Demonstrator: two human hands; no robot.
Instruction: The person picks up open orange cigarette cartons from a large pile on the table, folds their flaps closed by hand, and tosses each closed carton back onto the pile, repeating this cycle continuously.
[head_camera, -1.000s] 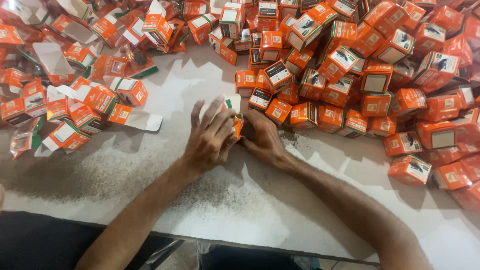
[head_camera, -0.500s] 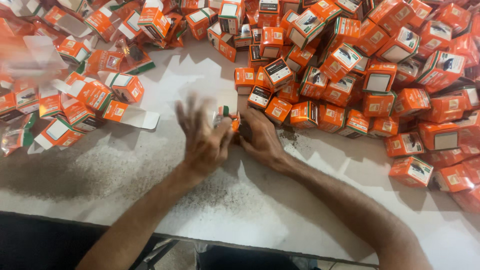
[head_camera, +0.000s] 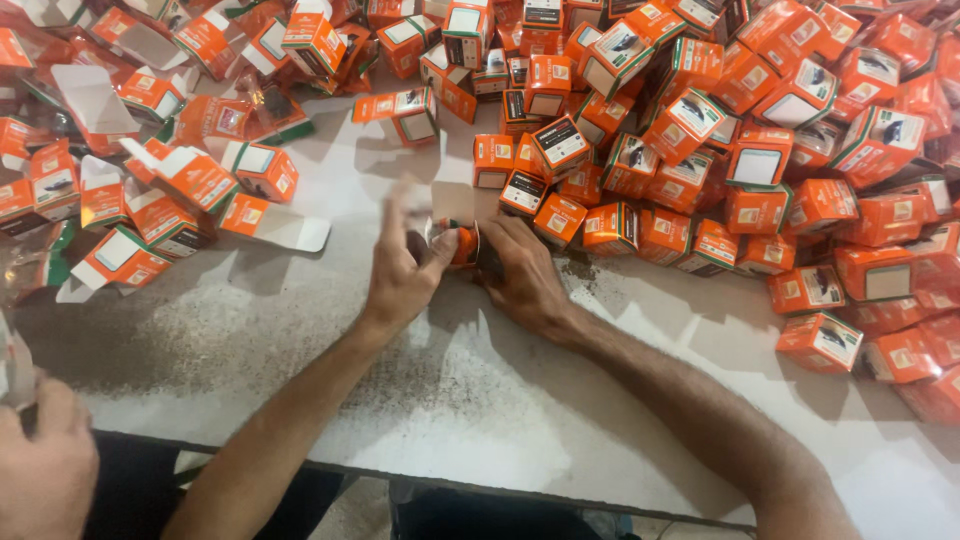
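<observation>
Right between my hands sits the small orange cardboard carton (head_camera: 458, 243), long axis running left to right; my right hand (head_camera: 522, 272) grips its right end, my left hand (head_camera: 400, 268) pinches its open flap, fingers spread.

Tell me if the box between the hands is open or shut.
Open: the small orange box shows a raised white flap, held between left hand and right hand.

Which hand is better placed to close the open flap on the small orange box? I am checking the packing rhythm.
Left, probably. The left hand has its thumb at the open flap of the small orange box, while the right hand grips it.
</observation>
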